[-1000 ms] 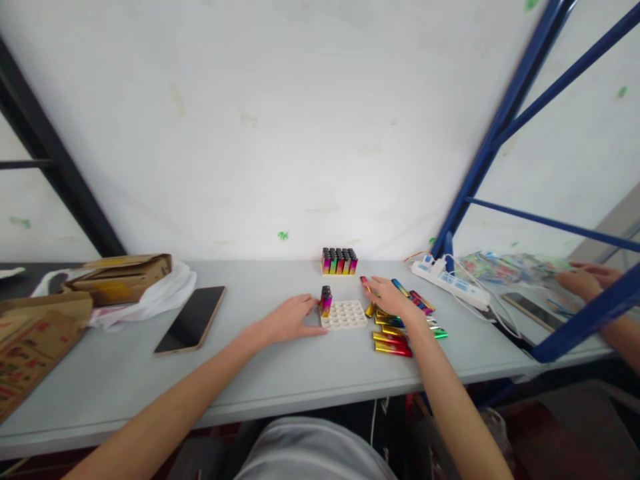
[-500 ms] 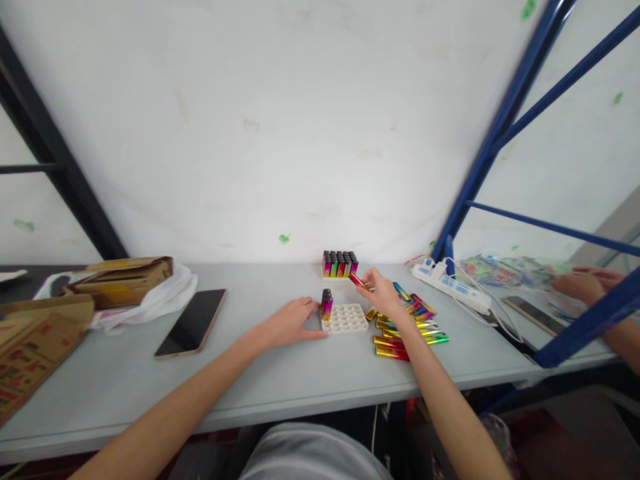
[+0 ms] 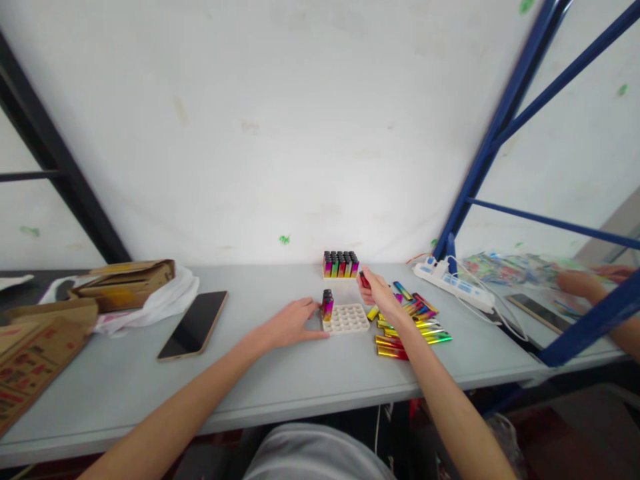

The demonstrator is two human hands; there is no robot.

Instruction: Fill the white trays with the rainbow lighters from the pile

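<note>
A white tray with round holes lies on the grey table. Two rainbow-coloured lighters stand upright in its left corner. My left hand rests flat on the table with its fingers against the tray's left edge. My right hand hovers just right of the tray, pinching one lighter upright between its fingertips. A loose pile of shiny lighters lies to the right of the tray. A filled tray of lighters stands at the back by the wall.
A dark phone lies left of my arm, with cardboard boxes and a white plastic bag beyond it. A white power strip sits at the right by a blue frame. Another person's hand works at far right.
My right hand picked a lighter from the pile, lifted it and turned it from slanted to upright near the tray. My left hand stayed at the tray's edge.
</note>
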